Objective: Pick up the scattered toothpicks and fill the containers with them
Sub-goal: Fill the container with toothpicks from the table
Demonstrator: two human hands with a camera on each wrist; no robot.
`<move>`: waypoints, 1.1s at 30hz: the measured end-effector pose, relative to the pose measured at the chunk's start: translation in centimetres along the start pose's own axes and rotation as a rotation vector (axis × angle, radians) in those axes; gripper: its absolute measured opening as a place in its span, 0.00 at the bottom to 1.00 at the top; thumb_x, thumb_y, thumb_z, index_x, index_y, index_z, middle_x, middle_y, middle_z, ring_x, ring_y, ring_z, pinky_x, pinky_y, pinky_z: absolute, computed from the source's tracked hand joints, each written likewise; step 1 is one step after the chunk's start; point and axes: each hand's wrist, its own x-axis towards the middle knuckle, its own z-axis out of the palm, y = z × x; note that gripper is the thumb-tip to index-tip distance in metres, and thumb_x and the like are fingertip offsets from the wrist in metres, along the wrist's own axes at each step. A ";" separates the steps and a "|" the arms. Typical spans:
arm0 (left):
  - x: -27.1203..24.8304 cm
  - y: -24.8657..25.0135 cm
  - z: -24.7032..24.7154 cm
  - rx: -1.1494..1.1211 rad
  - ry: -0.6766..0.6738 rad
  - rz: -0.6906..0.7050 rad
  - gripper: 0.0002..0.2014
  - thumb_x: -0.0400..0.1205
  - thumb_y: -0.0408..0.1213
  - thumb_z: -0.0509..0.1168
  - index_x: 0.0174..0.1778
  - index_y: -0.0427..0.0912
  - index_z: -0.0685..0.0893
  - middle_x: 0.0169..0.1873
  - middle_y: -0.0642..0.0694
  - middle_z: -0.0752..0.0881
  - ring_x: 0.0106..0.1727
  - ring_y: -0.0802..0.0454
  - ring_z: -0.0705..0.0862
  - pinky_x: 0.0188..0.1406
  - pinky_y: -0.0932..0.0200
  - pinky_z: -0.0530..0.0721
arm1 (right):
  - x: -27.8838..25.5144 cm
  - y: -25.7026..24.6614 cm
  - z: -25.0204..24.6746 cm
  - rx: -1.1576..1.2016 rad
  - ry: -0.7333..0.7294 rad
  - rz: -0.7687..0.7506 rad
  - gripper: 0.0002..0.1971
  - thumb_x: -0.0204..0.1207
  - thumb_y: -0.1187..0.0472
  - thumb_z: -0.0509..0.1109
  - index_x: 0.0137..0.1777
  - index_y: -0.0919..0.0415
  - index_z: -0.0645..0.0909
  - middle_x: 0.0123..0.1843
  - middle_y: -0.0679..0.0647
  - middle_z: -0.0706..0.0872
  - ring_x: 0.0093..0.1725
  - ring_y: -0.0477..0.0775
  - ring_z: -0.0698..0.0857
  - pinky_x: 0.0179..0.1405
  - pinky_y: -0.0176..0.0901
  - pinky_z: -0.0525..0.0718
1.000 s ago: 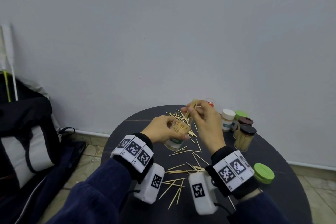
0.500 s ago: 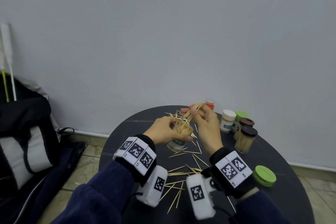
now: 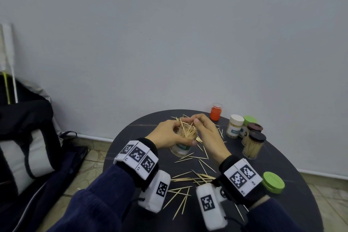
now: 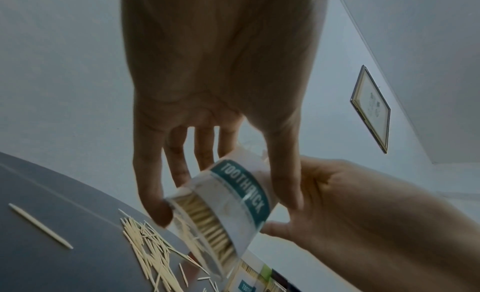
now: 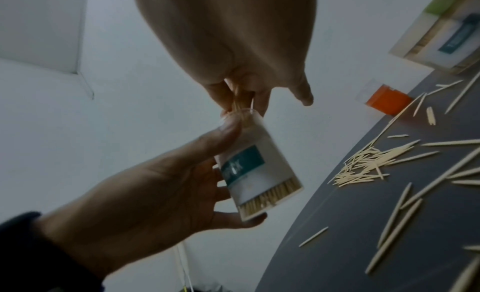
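Filling now: the left hand (image 3: 165,138) grips an open clear container (image 3: 183,142), tilted and lifted off the counter (image 3: 293,160); the right hand (image 3: 208,133) pinches a small bunch of toothpicks (image 5: 240,103) at its mouth.
Done: this container looks nearly full; two brown-lidded jars (image 3: 253,144) look packed.
Left: many scattered toothpicks (image 3: 190,179) lie on the counter, some in a heap beyond the hands; a green lid (image 3: 273,181) lies apart, so capping remains, I think.
Surface: dark round counter.
Room: plain pale wall, tiled floor, a dark bag (image 3: 24,137) at the left.
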 end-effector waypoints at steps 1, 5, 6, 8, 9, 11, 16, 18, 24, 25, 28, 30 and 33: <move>-0.1 0.0 -0.1 -0.001 -0.002 0.006 0.19 0.70 0.45 0.77 0.55 0.50 0.82 0.46 0.52 0.86 0.48 0.58 0.83 0.34 0.72 0.75 | 0.0 0.1 0.0 -0.005 -0.008 -0.004 0.12 0.85 0.66 0.53 0.47 0.58 0.77 0.54 0.53 0.87 0.56 0.47 0.85 0.56 0.39 0.84; -0.2 -0.1 -0.3 0.015 0.018 0.006 0.13 0.70 0.42 0.78 0.46 0.50 0.82 0.44 0.51 0.85 0.48 0.55 0.82 0.41 0.68 0.78 | -0.7 0.8 0.5 -0.183 -0.115 -0.025 0.13 0.86 0.62 0.52 0.50 0.53 0.79 0.70 0.48 0.78 0.69 0.44 0.76 0.64 0.37 0.78; -0.3 -0.1 -0.3 0.016 0.023 0.005 0.13 0.70 0.41 0.78 0.45 0.50 0.82 0.43 0.51 0.85 0.48 0.55 0.83 0.41 0.68 0.78 | -0.9 0.8 0.5 -0.205 -0.132 -0.020 0.13 0.86 0.60 0.52 0.52 0.54 0.79 0.71 0.45 0.75 0.69 0.42 0.75 0.60 0.32 0.78; -0.4 -0.2 -0.4 0.024 0.033 0.006 0.14 0.70 0.42 0.77 0.48 0.50 0.82 0.43 0.52 0.85 0.47 0.56 0.82 0.40 0.70 0.76 | -1.1 0.6 0.4 -0.193 -0.131 -0.010 0.14 0.87 0.58 0.51 0.57 0.56 0.78 0.70 0.42 0.74 0.65 0.38 0.76 0.52 0.26 0.79; -0.4 -0.2 -0.5 0.030 0.035 0.005 0.16 0.70 0.43 0.78 0.50 0.49 0.83 0.43 0.51 0.85 0.47 0.56 0.82 0.39 0.71 0.76 | -1.2 0.4 0.3 -0.167 -0.118 -0.004 0.14 0.87 0.57 0.50 0.59 0.55 0.78 0.70 0.41 0.74 0.64 0.36 0.76 0.53 0.27 0.79; -0.4 -0.2 -0.5 0.041 0.029 0.000 0.19 0.68 0.46 0.78 0.52 0.46 0.84 0.45 0.50 0.87 0.47 0.57 0.83 0.39 0.70 0.77 | -1.0 0.2 0.1 -0.152 -0.061 -0.020 0.14 0.86 0.56 0.50 0.60 0.53 0.77 0.69 0.41 0.76 0.66 0.37 0.74 0.64 0.34 0.75; -0.5 -0.1 -0.4 0.055 0.008 -0.013 0.17 0.69 0.47 0.78 0.49 0.47 0.83 0.41 0.54 0.84 0.43 0.60 0.81 0.34 0.71 0.74 | -0.1 0.0 -0.1 -0.199 -0.015 -0.049 0.12 0.86 0.57 0.52 0.61 0.53 0.76 0.65 0.42 0.78 0.66 0.39 0.74 0.58 0.25 0.69; -0.5 -0.1 -0.3 0.054 0.016 -0.009 0.16 0.69 0.47 0.78 0.48 0.47 0.83 0.40 0.54 0.84 0.43 0.59 0.81 0.34 0.71 0.74 | 0.0 -0.1 -0.2 -0.235 -0.028 -0.047 0.10 0.84 0.58 0.57 0.60 0.52 0.77 0.63 0.43 0.80 0.64 0.40 0.76 0.55 0.24 0.71; -0.4 -0.1 -0.3 0.068 0.049 -0.017 0.17 0.67 0.47 0.79 0.46 0.47 0.83 0.41 0.52 0.85 0.42 0.59 0.81 0.34 0.72 0.75 | -0.3 -0.7 -0.9 -0.511 0.076 -0.148 0.02 0.73 0.64 0.74 0.44 0.59 0.86 0.41 0.50 0.86 0.42 0.44 0.81 0.41 0.26 0.77; -0.4 -0.2 -0.3 0.075 0.051 -0.016 0.17 0.67 0.47 0.79 0.46 0.47 0.83 0.40 0.53 0.84 0.41 0.60 0.81 0.33 0.73 0.74 | -0.3 -0.8 -0.9 -0.507 0.063 -0.133 0.02 0.71 0.65 0.75 0.43 0.61 0.86 0.38 0.50 0.86 0.39 0.43 0.81 0.38 0.25 0.78; -0.4 -0.2 -0.2 0.108 0.042 -0.009 0.19 0.67 0.47 0.79 0.48 0.46 0.83 0.39 0.55 0.83 0.41 0.62 0.81 0.32 0.74 0.73 | -0.5 -1.1 -0.9 -0.517 0.057 -0.112 0.02 0.69 0.64 0.77 0.41 0.61 0.87 0.36 0.50 0.86 0.36 0.40 0.80 0.37 0.24 0.79; -0.5 -0.2 -0.2 0.112 0.051 0.002 0.21 0.66 0.47 0.80 0.50 0.44 0.84 0.42 0.52 0.85 0.44 0.58 0.82 0.36 0.71 0.78 | -0.6 -1.4 -0.9 -0.537 0.055 -0.122 0.03 0.69 0.62 0.77 0.42 0.60 0.87 0.36 0.51 0.87 0.36 0.39 0.81 0.37 0.24 0.79; -0.5 -0.3 -0.5 0.147 0.088 0.014 0.23 0.64 0.47 0.81 0.52 0.42 0.85 0.47 0.46 0.87 0.49 0.51 0.84 0.47 0.58 0.81 | -0.6 -1.9 -1.4 -0.631 -0.030 -0.082 0.04 0.69 0.60 0.78 0.42 0.58 0.87 0.36 0.49 0.87 0.35 0.41 0.81 0.35 0.23 0.78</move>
